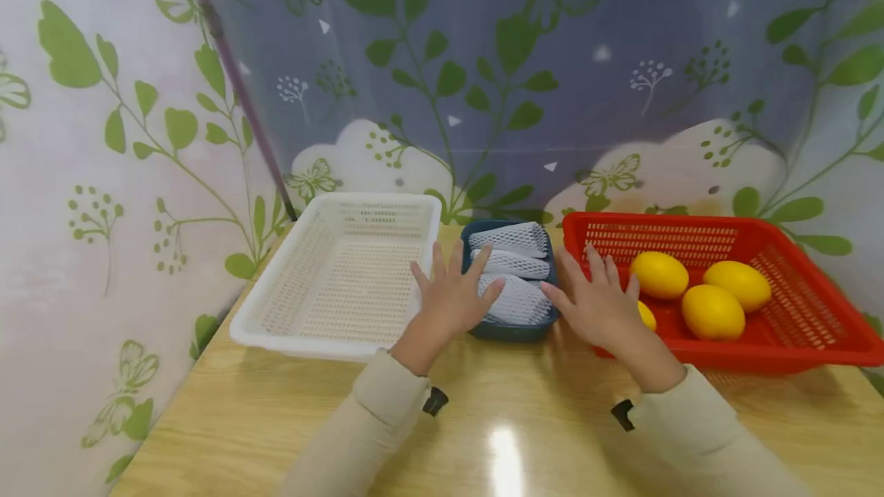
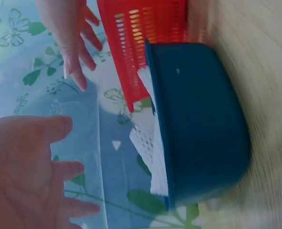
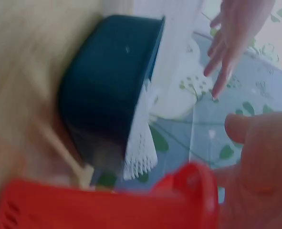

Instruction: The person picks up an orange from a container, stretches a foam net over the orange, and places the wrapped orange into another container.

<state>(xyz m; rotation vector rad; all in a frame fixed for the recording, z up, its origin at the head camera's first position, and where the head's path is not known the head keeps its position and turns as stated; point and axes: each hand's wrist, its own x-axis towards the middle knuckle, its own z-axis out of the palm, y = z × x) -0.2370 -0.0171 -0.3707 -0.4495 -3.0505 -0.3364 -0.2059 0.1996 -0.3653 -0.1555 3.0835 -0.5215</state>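
Both hands hover over the table with fingers spread, holding nothing. My left hand (image 1: 447, 299) is between the white basket (image 1: 304, 343) and a small dark teal container (image 1: 514, 332), its fingertips over the container's left side. White foam net sleeves (image 1: 514, 299) lie inside that container. My right hand (image 1: 602, 305) is above the left end of the red basket (image 1: 753, 359), its thumb pointing toward the container. Yellow lemon-like fruits (image 1: 714, 313) sit in the red basket, one partly hidden behind the right hand. In the left wrist view, the left hand (image 2: 26, 167) is apart from the container.
The wooden table (image 1: 276, 420) carries all three containers in a row. Behind them hangs a curtain (image 1: 428, 98) printed with leaves and butterflies, close to the table's back edge. Dark straps (image 1: 435, 402) show at the wrists.
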